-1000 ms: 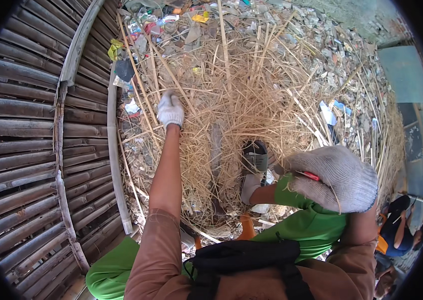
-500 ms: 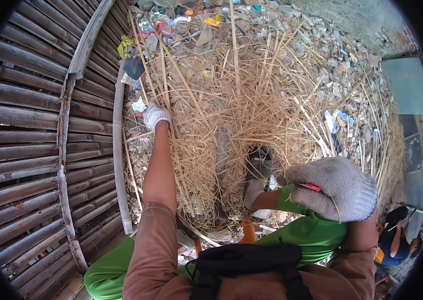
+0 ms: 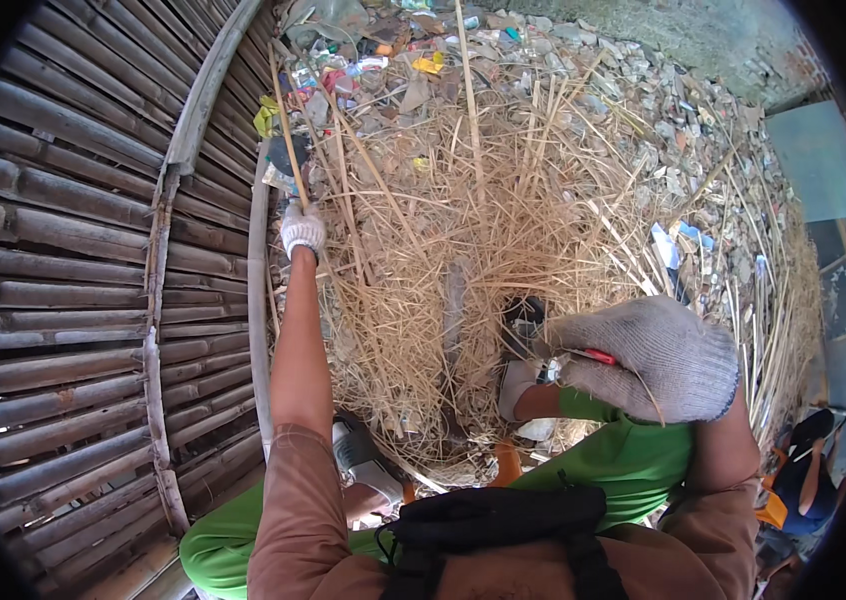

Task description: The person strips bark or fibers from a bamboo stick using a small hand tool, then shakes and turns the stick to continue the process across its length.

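Note:
My left hand, in a white knit glove, reaches forward beside the bamboo wall. It is closed on the near end of a long bamboo strip, which points away from me. My right hand, in a grey knit glove, hovers above my right knee. Its fingers wrap around a small red-handled tool; only a bit of red and a thin edge show, and the blade or tip cannot be made out clearly. Below and between both hands lies a heap of thin bamboo shavings.
A slatted bamboo wall rises at my left. Several longer strips lie across the shavings. Rubble and plastic scraps cover the ground beyond. My shoe is between my arms; another person is at the far right.
My left hand has lifted a bamboo strip slightly, swinging it away from the other strips toward the wall. My right hand has shifted a little left and up with the red-handled tool.

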### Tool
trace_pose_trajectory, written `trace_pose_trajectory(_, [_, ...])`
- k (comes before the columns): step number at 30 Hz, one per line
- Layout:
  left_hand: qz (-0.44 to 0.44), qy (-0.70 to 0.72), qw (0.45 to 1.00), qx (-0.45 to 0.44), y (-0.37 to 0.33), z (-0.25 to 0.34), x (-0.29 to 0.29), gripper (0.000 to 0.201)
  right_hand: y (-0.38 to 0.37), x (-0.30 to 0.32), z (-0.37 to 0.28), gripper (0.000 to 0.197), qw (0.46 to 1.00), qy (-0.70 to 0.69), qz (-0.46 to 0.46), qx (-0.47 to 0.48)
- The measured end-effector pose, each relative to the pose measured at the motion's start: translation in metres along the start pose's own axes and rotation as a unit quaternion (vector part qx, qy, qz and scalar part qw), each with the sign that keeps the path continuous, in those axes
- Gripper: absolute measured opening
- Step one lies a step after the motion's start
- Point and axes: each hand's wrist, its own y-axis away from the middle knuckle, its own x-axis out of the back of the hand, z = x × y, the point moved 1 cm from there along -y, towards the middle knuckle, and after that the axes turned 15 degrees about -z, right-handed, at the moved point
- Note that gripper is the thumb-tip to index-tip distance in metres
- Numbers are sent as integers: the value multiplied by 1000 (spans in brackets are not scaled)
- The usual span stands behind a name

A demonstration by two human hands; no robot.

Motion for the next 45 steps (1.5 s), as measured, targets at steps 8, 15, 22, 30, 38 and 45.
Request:
trace_pose_trajectory(8, [-297, 574, 763, 8, 186, 84, 49, 18, 14, -5, -19, 35, 1000, 17, 3, -20])
trace_pose_trajectory(15, [-216, 496, 841, 20, 307, 83, 27, 21, -11, -23, -25, 46, 995, 91, 29, 1])
trace_pose_trajectory(22, [-114, 412, 891, -155, 350, 173, 103, 11, -87, -26, -19, 64, 973, 64, 223, -10])
trace_pose_trajectory(30, [-35, 47, 957, -285, 434, 212, 162, 40, -146, -37, -76, 78, 970, -68, 233, 32])
trace_pose_trajectory(38, [-163, 201, 939, -228, 448, 136, 211, 51, -142, -96, -96, 50, 959, -235, 71, 139])
trace_pose_trajectory(45, [-255, 221, 930, -145, 494, 149, 198, 49, -129, -111, -93, 47, 948, -274, 90, 137])
